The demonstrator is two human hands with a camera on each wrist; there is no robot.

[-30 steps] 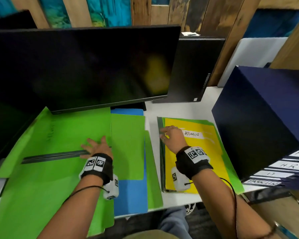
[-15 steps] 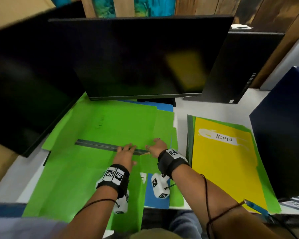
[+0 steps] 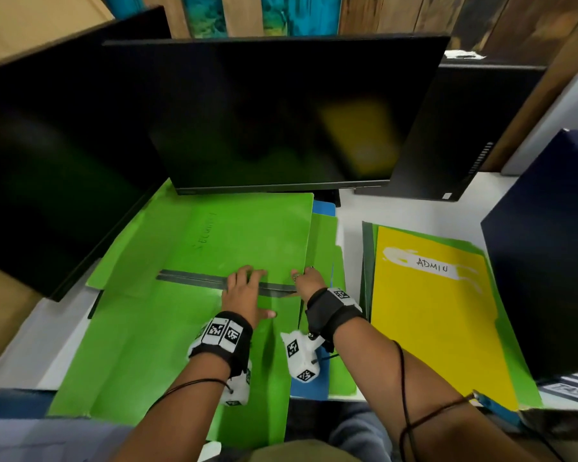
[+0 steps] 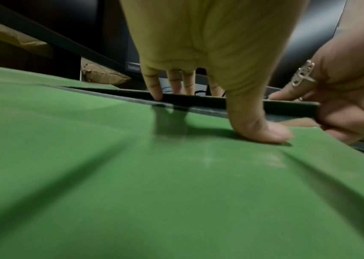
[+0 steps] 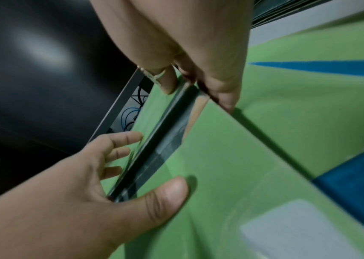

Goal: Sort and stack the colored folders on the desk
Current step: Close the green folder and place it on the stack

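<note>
Wrist views alone show right hand [image 5: 187,52] fingers pinching green folder's dark spine [image 5: 154,140], left hand [image 3: 244,295] flat

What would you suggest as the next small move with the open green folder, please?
Probably fold the far flap toward the body to close it: the green folder lies open, the left hand spans its dark spine, and the right hand pinches the spine's end.

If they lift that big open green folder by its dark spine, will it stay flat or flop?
Probably flop: the green folder looks like thin card, already creased and bowed near the left hand. The dark spine, pinched at its end by the right hand, looks stiffer and should hold straight while the covers droop. It seems light, and may slide on the sheets beneath.
</note>
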